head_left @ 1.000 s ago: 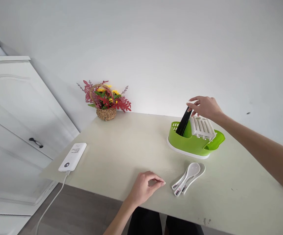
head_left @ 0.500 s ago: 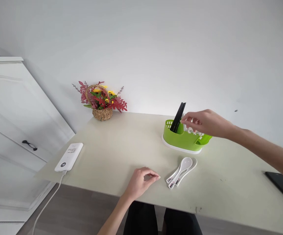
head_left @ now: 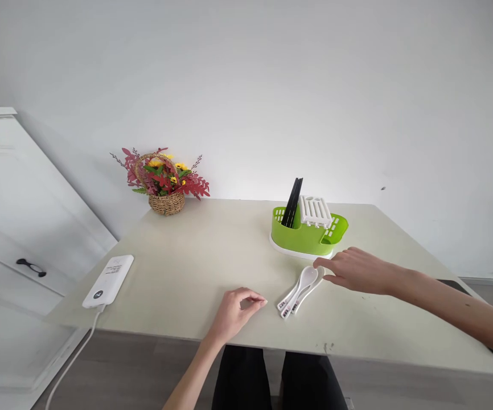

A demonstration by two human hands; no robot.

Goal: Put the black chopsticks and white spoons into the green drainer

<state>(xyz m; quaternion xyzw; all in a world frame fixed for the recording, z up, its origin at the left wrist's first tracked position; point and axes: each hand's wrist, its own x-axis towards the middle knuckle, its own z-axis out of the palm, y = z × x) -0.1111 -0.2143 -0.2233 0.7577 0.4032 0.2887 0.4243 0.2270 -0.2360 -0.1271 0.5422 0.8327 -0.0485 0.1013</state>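
A green cutlery holder [head_left: 306, 236] with a white slotted insert stands at the back middle of the beige table [head_left: 195, 267]. Black chopsticks [head_left: 292, 203] lean upright in its left compartment. White ceramic spoons [head_left: 298, 285] lie stacked on the table in front of it. My right hand [head_left: 355, 270] reaches low over the table, fingers stretched out, fingertips at the spoon bowls and holding nothing. My left hand [head_left: 235, 309] rests near the front edge, left of the spoon handles, fingers loosely curled with thumb and forefinger together and nothing visible in them.
A wicker basket of red and yellow flowers [head_left: 164, 183] stands at the back left corner. A white power bank [head_left: 109, 273] with a cable lies at the left edge. A white cabinet [head_left: 16, 228] is on the left. A dark flat object [head_left: 455, 283] lies behind my right forearm.
My right hand let go of the black chopsticks, which now stand in the holder, and came down and toward me to the spoons. My left hand stayed put. The view shifted right.
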